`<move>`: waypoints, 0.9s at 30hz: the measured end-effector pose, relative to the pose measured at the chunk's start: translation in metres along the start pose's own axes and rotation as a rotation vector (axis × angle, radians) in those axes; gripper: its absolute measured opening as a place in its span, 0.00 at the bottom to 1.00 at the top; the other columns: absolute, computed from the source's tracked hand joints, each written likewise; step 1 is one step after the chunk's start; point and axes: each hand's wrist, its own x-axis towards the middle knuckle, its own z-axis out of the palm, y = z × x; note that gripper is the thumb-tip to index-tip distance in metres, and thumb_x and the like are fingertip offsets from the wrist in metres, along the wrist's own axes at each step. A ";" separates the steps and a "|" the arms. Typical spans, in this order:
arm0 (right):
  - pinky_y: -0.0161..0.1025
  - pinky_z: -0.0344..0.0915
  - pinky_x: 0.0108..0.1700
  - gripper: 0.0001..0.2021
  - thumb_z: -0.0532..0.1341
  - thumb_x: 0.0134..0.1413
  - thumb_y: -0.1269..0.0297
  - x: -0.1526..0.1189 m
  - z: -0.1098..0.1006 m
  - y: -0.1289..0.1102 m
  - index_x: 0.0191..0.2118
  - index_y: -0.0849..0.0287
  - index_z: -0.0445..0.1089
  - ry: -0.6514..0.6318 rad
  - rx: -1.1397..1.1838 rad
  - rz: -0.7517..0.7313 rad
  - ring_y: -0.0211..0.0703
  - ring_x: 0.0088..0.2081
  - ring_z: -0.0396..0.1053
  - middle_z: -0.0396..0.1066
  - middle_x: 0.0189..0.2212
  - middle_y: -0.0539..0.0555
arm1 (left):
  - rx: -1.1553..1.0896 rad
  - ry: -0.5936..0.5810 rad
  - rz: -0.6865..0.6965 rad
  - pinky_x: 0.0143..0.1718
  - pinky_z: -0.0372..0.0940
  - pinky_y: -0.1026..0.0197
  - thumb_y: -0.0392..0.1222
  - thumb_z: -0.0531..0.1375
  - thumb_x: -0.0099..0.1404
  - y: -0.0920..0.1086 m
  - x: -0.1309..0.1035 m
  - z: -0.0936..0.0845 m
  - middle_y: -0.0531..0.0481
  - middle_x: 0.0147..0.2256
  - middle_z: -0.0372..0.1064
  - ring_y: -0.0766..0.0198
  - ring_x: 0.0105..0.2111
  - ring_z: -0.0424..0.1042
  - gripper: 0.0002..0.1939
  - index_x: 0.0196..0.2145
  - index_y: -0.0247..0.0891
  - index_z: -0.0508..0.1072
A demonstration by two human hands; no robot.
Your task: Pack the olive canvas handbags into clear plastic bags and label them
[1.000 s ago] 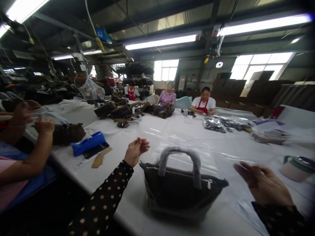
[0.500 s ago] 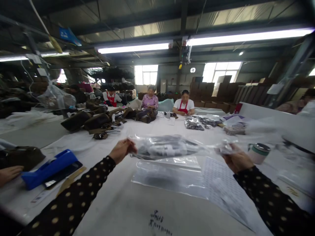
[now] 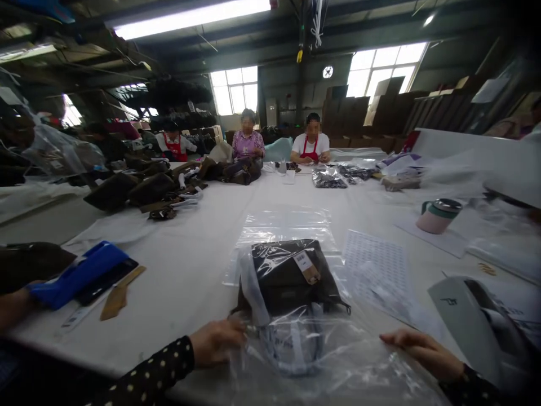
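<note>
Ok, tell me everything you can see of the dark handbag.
The dark handbag lies on the white table inside clear plastic, its base away from the wearer and its handles towards them. The handles look wrapped in pale, see-through material. A white and brown tag lies at a slant over the body. The material looks smooth; glare hides detail. The left hand and right hand hold the plastic beside the handles.

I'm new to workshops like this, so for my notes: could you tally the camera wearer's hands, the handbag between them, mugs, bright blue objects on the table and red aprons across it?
Left hand and right hand: 2
Handbag: 1
Mug: 1
Bright blue object: 1
Red aprons: 2
Total: 7
</note>
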 end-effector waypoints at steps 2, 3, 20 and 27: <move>0.54 0.64 0.50 0.17 0.67 0.36 0.47 -0.013 -0.016 -0.005 0.25 0.58 0.76 0.025 -0.107 0.008 0.63 0.44 0.70 0.74 0.37 0.65 | 0.147 0.028 0.081 0.57 0.50 0.46 0.56 0.53 0.56 0.010 -0.014 0.006 0.52 0.41 0.75 0.51 0.49 0.67 0.16 0.31 0.50 0.78; 0.55 0.64 0.49 0.17 0.66 0.37 0.48 -0.018 -0.018 -0.009 0.28 0.58 0.76 0.071 -0.162 -0.005 0.63 0.44 0.69 0.74 0.38 0.65 | 0.171 0.073 0.091 0.58 0.48 0.45 0.54 0.51 0.57 0.017 -0.019 0.007 0.54 0.41 0.75 0.52 0.49 0.67 0.16 0.29 0.53 0.78; 0.62 0.58 0.52 0.27 0.59 0.49 0.50 0.108 0.137 -0.115 0.54 0.55 0.59 0.530 -0.904 -0.887 0.62 0.55 0.56 0.55 0.56 0.62 | -0.217 1.054 -0.339 0.36 0.67 0.58 0.48 0.61 0.53 0.046 0.081 -0.032 0.44 0.36 0.69 0.62 0.31 0.68 0.17 0.37 0.33 0.72; 0.51 0.65 0.48 0.18 0.59 0.51 0.54 0.025 0.055 -0.070 0.45 0.56 0.65 0.916 -0.651 -0.587 0.51 0.44 0.68 0.66 0.46 0.58 | 0.147 1.255 0.079 0.50 0.60 0.56 0.43 0.59 0.57 0.099 0.051 -0.008 0.49 0.40 0.65 0.59 0.42 0.66 0.09 0.37 0.41 0.69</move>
